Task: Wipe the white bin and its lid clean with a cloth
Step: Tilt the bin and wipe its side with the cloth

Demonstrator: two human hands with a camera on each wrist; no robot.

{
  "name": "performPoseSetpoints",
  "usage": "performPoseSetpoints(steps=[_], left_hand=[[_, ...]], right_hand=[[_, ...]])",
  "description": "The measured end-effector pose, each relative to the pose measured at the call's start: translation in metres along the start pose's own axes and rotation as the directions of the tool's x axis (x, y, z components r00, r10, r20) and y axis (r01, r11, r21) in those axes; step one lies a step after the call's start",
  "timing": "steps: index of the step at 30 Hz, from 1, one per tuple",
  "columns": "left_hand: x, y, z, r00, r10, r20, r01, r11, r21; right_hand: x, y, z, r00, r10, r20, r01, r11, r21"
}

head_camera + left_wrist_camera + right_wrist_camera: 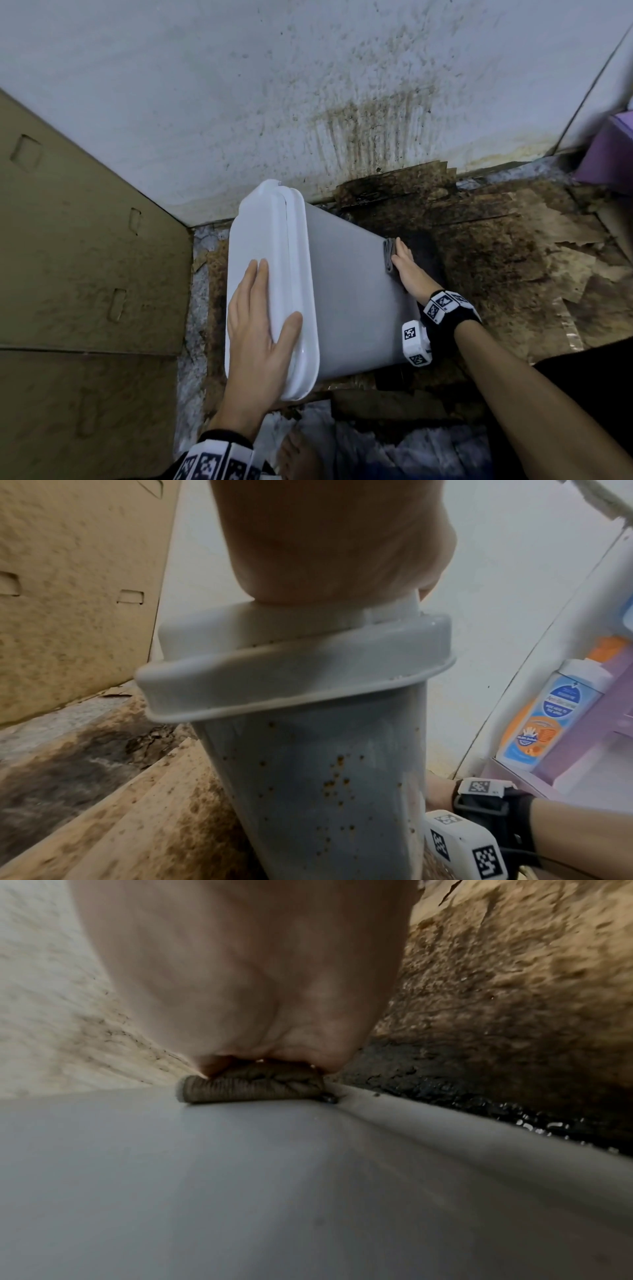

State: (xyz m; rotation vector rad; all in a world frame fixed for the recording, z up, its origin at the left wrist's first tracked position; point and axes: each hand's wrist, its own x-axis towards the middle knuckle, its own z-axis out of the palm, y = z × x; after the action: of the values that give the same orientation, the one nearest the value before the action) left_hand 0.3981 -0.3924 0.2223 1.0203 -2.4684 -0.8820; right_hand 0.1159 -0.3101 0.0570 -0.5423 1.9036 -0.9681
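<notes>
The white bin (352,291) stands tilted on the floor with its lid (267,240) on, leaning toward the left. My left hand (260,325) lies flat on the lid, fingers straight and thumb over the lid's rim. My right hand (404,263) presses a folded grey cloth (388,258) against the bin's side wall near its lower end. The left wrist view shows brown specks on the bin's near wall (308,791) under the lid (274,647). The right wrist view shows the cloth (250,1089) under my fingers on the smooth wall (274,1191).
A big cardboard box (68,257) stands close on the left. The stained wall (308,102) is right behind the bin. Wet, dirty cardboard (496,257) covers the floor to the right. A purple shelf (609,154) holds a bottle (555,715). My bare foot (298,455) is below.
</notes>
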Motion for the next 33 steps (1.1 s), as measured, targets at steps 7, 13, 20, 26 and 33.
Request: performPoseSetpoints(steps=[7,13,20,26,33], left_hand=[[0.001,0.006,0.001,1.000,-0.001,0.012,0.001,1.000,0.009],[0.002,0.007,0.001,1.000,0.001,0.007,-0.001,1.000,0.019],[0.002,0.003,0.002,1.000,0.008,0.013,-0.008,1.000,0.009],[0.002,-0.008,-0.003,1.000,-0.005,0.008,0.005,1.000,-0.030],[0.001,-0.013,-0.005,1.000,-0.023,0.006,0.024,0.997,-0.074]], right_hand=[[-0.021,-0.028,0.014,0.993,-0.094,-0.071,0.099,0.992,0.072],[-0.051,-0.089,0.044,0.918,-0.395,-0.045,0.397,0.910,0.116],[-0.052,-0.128,0.046,0.840,-0.543,-0.003,0.532,0.821,0.205],[-0.031,-0.102,0.049,0.833,-0.553,-0.002,0.553,0.833,-0.013],[-0.016,-0.038,0.018,0.976,-0.214,-0.042,0.212,0.976,-0.037]])
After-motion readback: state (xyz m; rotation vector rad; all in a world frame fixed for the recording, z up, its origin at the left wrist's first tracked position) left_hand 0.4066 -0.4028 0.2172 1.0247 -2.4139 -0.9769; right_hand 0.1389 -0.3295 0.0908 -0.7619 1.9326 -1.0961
